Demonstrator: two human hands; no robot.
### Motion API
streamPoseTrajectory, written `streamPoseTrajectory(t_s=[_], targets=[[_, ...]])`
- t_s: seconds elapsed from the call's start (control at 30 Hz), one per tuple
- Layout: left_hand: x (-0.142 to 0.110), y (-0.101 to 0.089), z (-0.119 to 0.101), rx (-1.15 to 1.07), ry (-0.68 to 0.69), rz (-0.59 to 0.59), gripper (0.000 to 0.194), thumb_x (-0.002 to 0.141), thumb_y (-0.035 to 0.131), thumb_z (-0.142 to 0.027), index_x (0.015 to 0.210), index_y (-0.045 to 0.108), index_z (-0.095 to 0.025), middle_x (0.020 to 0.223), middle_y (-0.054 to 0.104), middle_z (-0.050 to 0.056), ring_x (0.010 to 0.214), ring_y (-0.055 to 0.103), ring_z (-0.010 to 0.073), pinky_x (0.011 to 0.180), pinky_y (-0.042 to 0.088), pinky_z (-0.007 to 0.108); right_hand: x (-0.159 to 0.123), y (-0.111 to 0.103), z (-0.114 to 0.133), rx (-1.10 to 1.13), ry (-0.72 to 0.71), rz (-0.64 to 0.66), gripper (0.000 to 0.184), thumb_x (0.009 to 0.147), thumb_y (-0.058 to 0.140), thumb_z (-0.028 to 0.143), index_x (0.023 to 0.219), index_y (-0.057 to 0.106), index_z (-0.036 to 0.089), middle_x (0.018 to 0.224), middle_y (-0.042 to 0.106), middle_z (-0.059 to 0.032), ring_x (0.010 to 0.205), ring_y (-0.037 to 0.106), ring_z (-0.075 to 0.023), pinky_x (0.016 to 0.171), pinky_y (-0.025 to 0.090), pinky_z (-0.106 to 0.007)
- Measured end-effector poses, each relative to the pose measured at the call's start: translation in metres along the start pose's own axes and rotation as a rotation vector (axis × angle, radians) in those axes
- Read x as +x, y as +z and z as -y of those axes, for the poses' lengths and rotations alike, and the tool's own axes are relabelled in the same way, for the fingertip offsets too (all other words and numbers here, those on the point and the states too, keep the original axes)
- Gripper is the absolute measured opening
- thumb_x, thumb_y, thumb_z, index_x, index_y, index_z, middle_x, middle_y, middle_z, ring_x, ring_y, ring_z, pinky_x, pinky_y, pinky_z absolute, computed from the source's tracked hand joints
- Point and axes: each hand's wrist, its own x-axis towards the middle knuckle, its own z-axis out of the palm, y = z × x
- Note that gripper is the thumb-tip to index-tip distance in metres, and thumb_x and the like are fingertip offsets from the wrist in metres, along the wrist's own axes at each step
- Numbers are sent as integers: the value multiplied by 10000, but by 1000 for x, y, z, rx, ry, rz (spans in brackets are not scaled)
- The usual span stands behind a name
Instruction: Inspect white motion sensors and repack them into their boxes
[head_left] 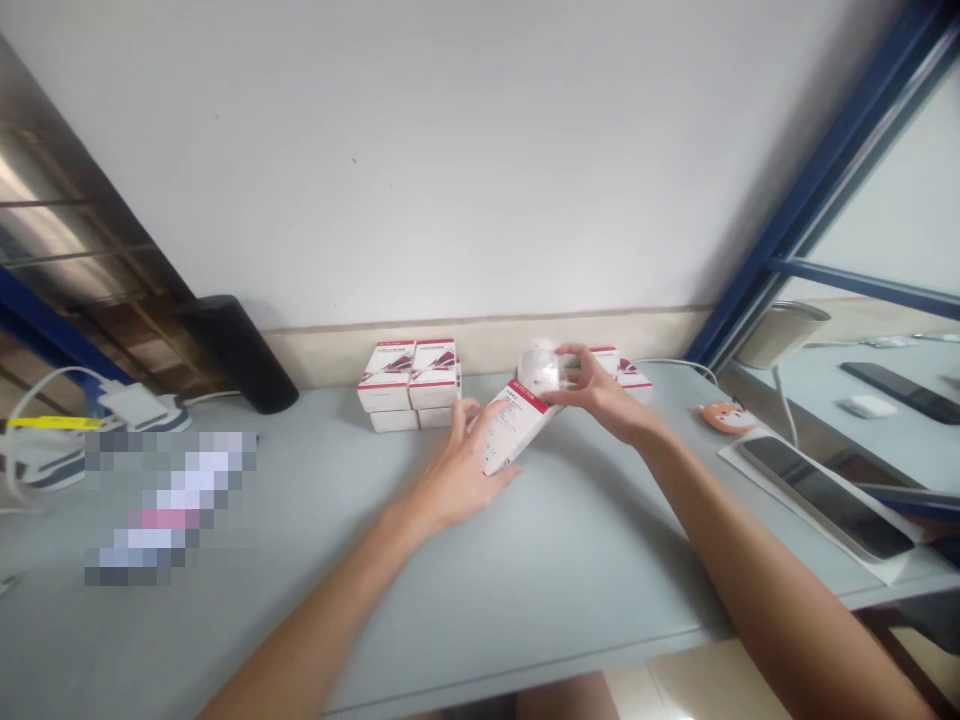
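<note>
My left hand (469,470) is wrapped round a small white-and-red carton (514,425), which is tilted with its far end pointing up and to the right. At that end is a rounded white object (538,368) in what looks like clear wrapping. The fingers of my right hand (600,393) are closed on its right side. Whether the object is partly inside the carton or just above it, I cannot tell. To the left, similar white-and-red boxes (409,385) are stacked two high. Another such box (630,370) lies partly hidden behind my right hand.
A black cylinder (244,355) stands against the wall at the left, near a white charger with cables (135,405). A blurred-out item (172,505) lies on the grey table (570,600). On the right are an orange trinket (726,417), a phone (825,495) and a blue-framed mirror-like pane (862,350).
</note>
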Motion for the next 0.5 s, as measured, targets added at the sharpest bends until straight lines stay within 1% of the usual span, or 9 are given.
streamPoseTrajectory(t_s=[0.07, 0.17, 0.2, 0.27, 0.33, 0.4, 0.43, 0.5], targets=[[0, 6, 3, -2, 43, -78, 842, 878, 758, -310, 1592, 319, -394, 1492, 453, 126, 1228, 640, 322, 922, 599, 449, -1, 9, 2, 1, -63, -12, 676, 776, 880, 419, 1268, 428, 316, 990, 757, 2, 901, 746, -239, 868, 592, -437], [2, 12, 6, -11, 99, -166, 835, 884, 741, -237, 1593, 322, -374, 1474, 520, 127, 1376, 550, 340, 1089, 523, 508, -3, 25, 5, -2, -126, -44, 581, 858, 792, 555, 1203, 401, 300, 947, 765, -4, 877, 729, -229, 825, 576, -409], [3, 13, 7, -8, 105, -196, 812, 885, 739, -230, 1581, 344, -365, 1476, 524, 126, 1395, 535, 339, 1123, 498, 522, -4, 30, 6, -13, -147, -42, 549, 882, 760, 583, 1191, 405, 299, 950, 764, -5, 886, 722, -224, 840, 571, -408], [4, 12, 9, 2, 101, -278, 748, 896, 732, -236, 1549, 388, -353, 1496, 514, 124, 1413, 521, 331, 1162, 465, 532, -7, 39, 9, -61, -198, -40, 465, 927, 693, 617, 1166, 459, 295, 1032, 758, -25, 975, 708, -222, 929, 553, -421], [5, 10, 10, 17, 96, -357, 701, 909, 724, -245, 1527, 410, -351, 1499, 520, 115, 1420, 516, 321, 1181, 449, 531, -9, 46, 11, -137, -245, -64, 395, 957, 642, 632, 1117, 553, 282, 1169, 733, -52, 1129, 676, -237, 1046, 507, -437], [5, 7, 9, 44, 107, -406, 676, 918, 719, -244, 1513, 419, -355, 1496, 528, 109, 1421, 517, 316, 1187, 446, 529, -11, 49, 14, -205, -284, -119, 371, 967, 628, 628, 1055, 631, 268, 1290, 697, -68, 1273, 618, -258, 1133, 451, -444], [5, 6, 8, 58, 120, -417, 672, 921, 719, -244, 1511, 417, -355, 1496, 528, 109, 1423, 517, 315, 1188, 447, 527, -11, 50, 14, -216, -303, -159, 368, 968, 631, 624, 1057, 649, 267, 1320, 688, -71, 1298, 605, -265, 1143, 442, -450], [5, 5, 5, 77, 148, -426, 670, 925, 721, -253, 1511, 413, -355, 1511, 515, 111, 1432, 511, 318, 1190, 450, 526, -11, 49, 15, -198, -333, -238, 370, 975, 630, 613, 1136, 646, 280, 1311, 700, -74, 1273, 622, -264, 1123, 456, -460]])
